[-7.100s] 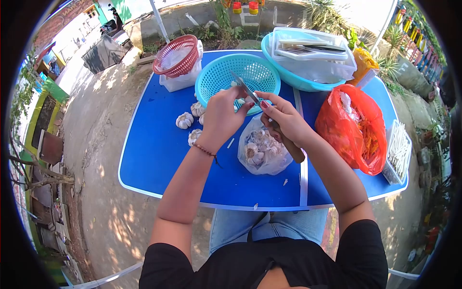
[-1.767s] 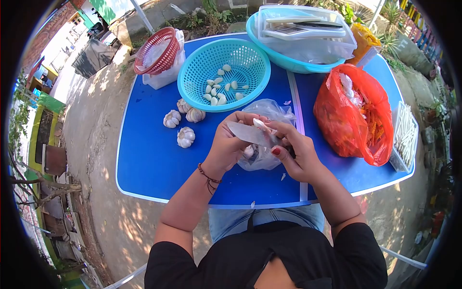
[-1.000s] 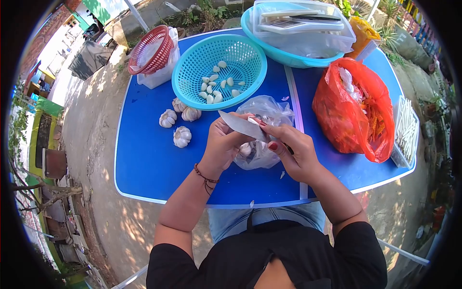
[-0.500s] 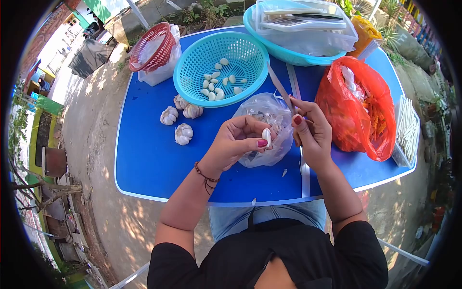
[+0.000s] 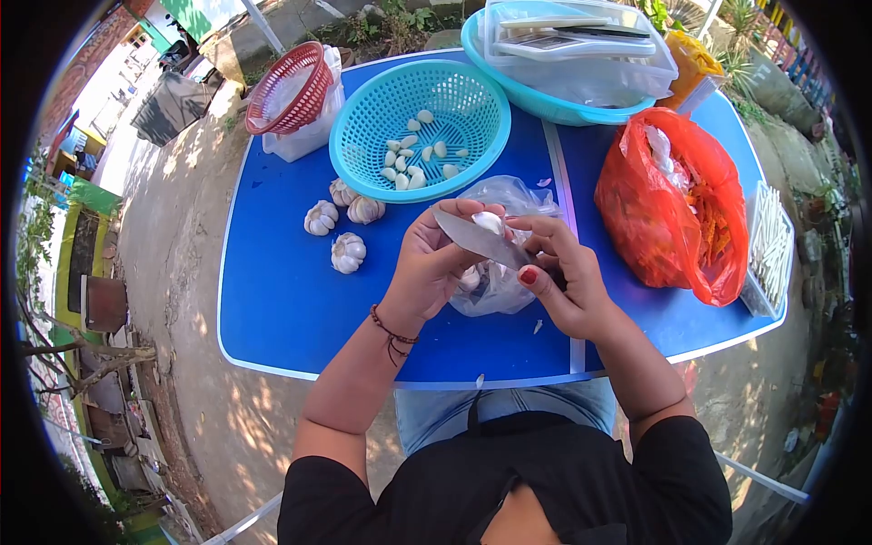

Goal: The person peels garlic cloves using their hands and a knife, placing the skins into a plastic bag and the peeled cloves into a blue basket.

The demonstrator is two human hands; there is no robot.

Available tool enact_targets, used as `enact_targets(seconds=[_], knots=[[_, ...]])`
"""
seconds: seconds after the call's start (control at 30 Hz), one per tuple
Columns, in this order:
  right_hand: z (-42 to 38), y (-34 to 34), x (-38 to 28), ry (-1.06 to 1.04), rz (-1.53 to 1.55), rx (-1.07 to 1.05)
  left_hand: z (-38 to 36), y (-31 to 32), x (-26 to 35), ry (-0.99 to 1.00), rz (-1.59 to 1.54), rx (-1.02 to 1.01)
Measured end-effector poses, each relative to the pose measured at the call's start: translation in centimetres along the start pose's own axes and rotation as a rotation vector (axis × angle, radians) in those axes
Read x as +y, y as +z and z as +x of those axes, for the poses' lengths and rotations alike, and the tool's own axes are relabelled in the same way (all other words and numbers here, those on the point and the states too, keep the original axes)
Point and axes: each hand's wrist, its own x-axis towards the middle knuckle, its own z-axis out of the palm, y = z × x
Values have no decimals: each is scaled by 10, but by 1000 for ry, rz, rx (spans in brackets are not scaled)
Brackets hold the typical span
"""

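My left hand (image 5: pixel 420 272) is closed around a white garlic clove (image 5: pixel 489 221), held up at the fingertips. In my right hand (image 5: pixel 574 286) is a knife (image 5: pixel 474 238), its blade lying across the front of the left fingers, just below the clove. Part of the clove and the left fingertips are hidden by the blade. Both hands are above a clear plastic bag (image 5: pixel 509 193). Whitish garlic (image 5: pixel 470 278) shows by the left palm. Beyond the hands, a turquoise basket (image 5: pixel 490 100) holds several peeled cloves (image 5: pixel 401 182). Several whole garlic bulbs (image 5: pixel 348 252) lie to the left.
An orange-red plastic bag (image 5: pixel 636 218) and a box of white sticks (image 5: pixel 770 245) are at the right. Behind stands a turquoise basin (image 5: pixel 563 111) with a clear container (image 5: pixel 627 77) in it. A red basket (image 5: pixel 309 100) sits at the back left of the blue table (image 5: pixel 282 309).
The knife has swung from upright to lying leftward across my left hand. My right hand has moved left and down to it, and the left hand's clove has risen toward the basket.
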Motion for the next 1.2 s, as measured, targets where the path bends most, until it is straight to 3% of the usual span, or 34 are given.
enact_targets(seconds=[0.17, 0.27, 0.33, 0.63, 0.87, 1.03, 1.2], knots=[[-1, -1, -3, 39, -74, -43, 0, -13, -6, 7, 59, -4], [3, 4, 0, -90, -42, 29, -1, -15, -7, 77, 124, 0], [3, 1, 0, -55, -38, -12, 0, -10, -5, 107, 139, -5], [2, 1, -1, -44, -96, -25, -1, -11, -5, 47, -16, -46], [3, -5, -7, 20, 10, -96, -1, -13, -2, 93, 163, -19], [3, -5, -1, -93, -102, -66, -1, -10, 3, 104, 366, 8], [3, -8, -5, -27, -116, -99, -2, -12, 4, 47, 333, -12]])
